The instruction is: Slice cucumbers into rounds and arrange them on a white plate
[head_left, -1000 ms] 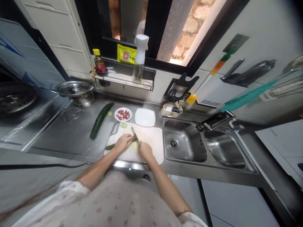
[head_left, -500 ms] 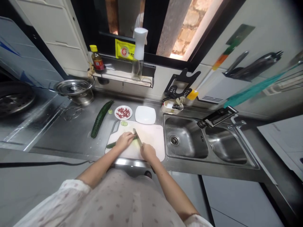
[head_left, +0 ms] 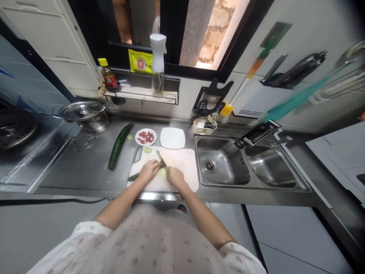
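On the white cutting board (head_left: 185, 179), my left hand (head_left: 149, 171) is closed over a cucumber (head_left: 133, 177), whose dark green end sticks out to the left. My right hand (head_left: 175, 177) grips a kitchen knife (head_left: 162, 158) by its handle. The blade points away from me and stands against the cucumber's right end, just beside my left fingertips. Pale green shows under the blade, too blurred to make out. A few cucumber slices (head_left: 147, 150) lie near the board's upper left corner. Most of the held cucumber is hidden under my left hand.
Left of the board lies a whole cucumber (head_left: 120, 146). Behind it stand a plate (head_left: 137, 141) of chopped red pieces and a square white plate (head_left: 172, 137). A double sink (head_left: 225, 161) is at the right, a lidded steel pot (head_left: 95, 121) at the back left.
My view has shifted a little. The knife has tilted slightly beside my left fingers. Both hands keep their grip.
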Action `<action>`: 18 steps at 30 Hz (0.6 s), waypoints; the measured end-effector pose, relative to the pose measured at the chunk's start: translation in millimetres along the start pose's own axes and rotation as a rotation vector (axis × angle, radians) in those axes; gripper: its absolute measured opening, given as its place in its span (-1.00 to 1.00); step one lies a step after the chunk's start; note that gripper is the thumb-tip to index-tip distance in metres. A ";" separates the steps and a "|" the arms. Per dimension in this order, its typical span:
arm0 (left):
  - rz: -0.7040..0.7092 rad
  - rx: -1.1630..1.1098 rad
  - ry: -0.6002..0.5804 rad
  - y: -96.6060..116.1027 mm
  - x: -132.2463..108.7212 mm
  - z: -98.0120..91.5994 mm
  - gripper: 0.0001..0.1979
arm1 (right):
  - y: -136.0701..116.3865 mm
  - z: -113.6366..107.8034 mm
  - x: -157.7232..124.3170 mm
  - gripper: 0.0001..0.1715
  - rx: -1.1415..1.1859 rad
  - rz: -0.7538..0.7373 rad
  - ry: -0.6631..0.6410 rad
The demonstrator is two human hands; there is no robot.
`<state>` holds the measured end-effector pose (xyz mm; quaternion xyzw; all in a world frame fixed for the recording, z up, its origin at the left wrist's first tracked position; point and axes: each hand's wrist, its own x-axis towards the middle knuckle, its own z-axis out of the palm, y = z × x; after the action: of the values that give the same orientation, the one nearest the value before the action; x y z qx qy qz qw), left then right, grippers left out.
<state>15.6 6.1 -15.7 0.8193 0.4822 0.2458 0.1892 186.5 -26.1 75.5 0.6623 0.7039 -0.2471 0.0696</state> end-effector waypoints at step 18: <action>0.001 -0.004 -0.005 1.0 0.1 -1.5 -0.73 | -6.2 -1.1 14.2 -0.63 -0.020 0.005 -0.037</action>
<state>15.4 5.9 -14.0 0.8198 0.4808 0.2446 0.1920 179.2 -12.9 72.0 0.6586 0.7032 -0.2520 0.0901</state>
